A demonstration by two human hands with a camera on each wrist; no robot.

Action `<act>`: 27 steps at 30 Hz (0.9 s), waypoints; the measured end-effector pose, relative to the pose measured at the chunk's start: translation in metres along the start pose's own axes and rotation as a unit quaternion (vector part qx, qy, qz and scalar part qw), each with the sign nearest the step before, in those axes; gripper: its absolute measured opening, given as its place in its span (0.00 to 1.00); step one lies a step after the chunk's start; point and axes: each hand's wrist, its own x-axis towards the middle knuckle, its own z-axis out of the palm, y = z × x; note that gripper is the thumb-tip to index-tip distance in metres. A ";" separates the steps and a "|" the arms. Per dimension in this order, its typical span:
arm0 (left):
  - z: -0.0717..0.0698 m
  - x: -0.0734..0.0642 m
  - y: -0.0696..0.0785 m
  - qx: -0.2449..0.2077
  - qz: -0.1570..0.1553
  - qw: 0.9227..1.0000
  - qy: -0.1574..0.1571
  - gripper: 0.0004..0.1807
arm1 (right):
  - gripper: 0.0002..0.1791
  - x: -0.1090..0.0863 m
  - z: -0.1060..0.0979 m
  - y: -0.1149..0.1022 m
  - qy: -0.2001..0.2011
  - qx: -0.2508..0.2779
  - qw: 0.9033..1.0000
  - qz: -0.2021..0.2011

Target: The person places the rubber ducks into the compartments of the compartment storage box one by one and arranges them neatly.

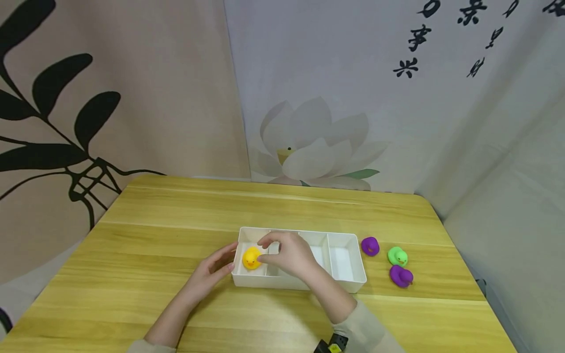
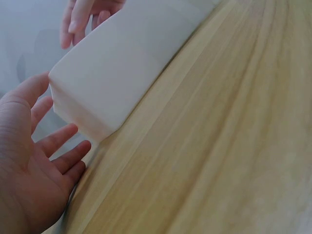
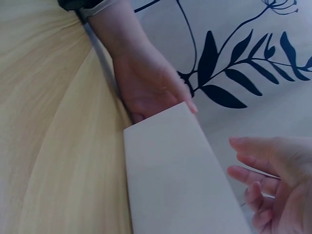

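A long white divided box (image 1: 251,281) lies across the middle of the table. In its leftmost compartment sits a yellow toy duck (image 1: 250,258). My left hand (image 1: 207,274) is at the box's left end, thumb and fingers spread around the corner; in the left wrist view the thumb tip meets the upper edge. Above the left part of the box hovers my right hand (image 1: 289,252), thumb tip beside the duck. The right wrist view shows that hand (image 3: 278,180) with bent, parted fingers and nothing between them.
Right of the box are a purple toy duck (image 1: 370,246), a green toy duck (image 1: 398,256) and another purple duck (image 1: 401,276). The wooden table (image 1: 185,206) ends at a printed curtain (image 1: 176,88) behind. A black device (image 1: 332,343) shows beside the right sleeve.
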 end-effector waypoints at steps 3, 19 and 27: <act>0.000 0.000 0.000 0.001 -0.001 1.000 0.002 0.27 | 0.14 -0.006 -0.006 -0.001 0.010 0.011 1.000 -0.005; 0.001 -0.001 0.000 -0.003 -0.001 1.000 0.003 0.27 | 0.14 -0.042 -0.041 0.003 0.087 0.047 0.995 0.001; 0.001 -0.001 0.001 -0.003 -0.005 1.000 0.006 0.27 | 0.14 -0.059 -0.060 0.016 0.120 0.049 0.992 -0.001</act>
